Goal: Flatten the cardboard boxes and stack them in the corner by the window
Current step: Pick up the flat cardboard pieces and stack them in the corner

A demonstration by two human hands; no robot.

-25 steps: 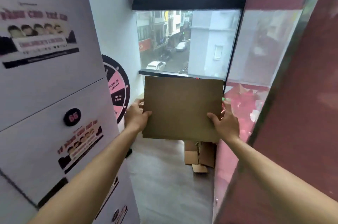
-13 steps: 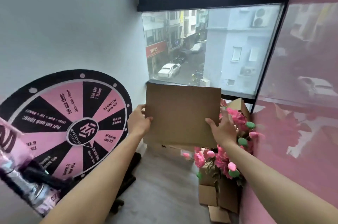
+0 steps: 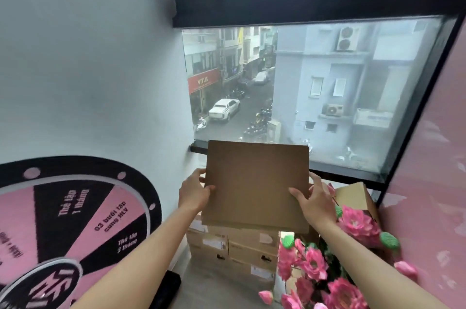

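I hold a flattened brown cardboard box (image 3: pixel 254 182) flat in front of me, just below the window sill. My left hand (image 3: pixel 194 192) grips its left edge, thumb on top. My right hand (image 3: pixel 315 200) grips its right edge the same way. Directly beneath it, in the corner by the window (image 3: pixel 327 96), stands a stack of brown cardboard boxes (image 3: pixel 234 250) with white labels; the held cardboard hides the top of the stack.
A pink and black prize wheel (image 3: pixel 63 228) leans on the white wall at left. Pink artificial flowers (image 3: pixel 340 258) crowd the right side next to the stack, with another open box (image 3: pixel 355 197) behind them. A pink wall (image 3: pixel 428 182) closes the right.
I have walked closer to the window corner, carrying the cardboard forward. The stack of boxes has come into view beneath it. Both hands keep the same grip.
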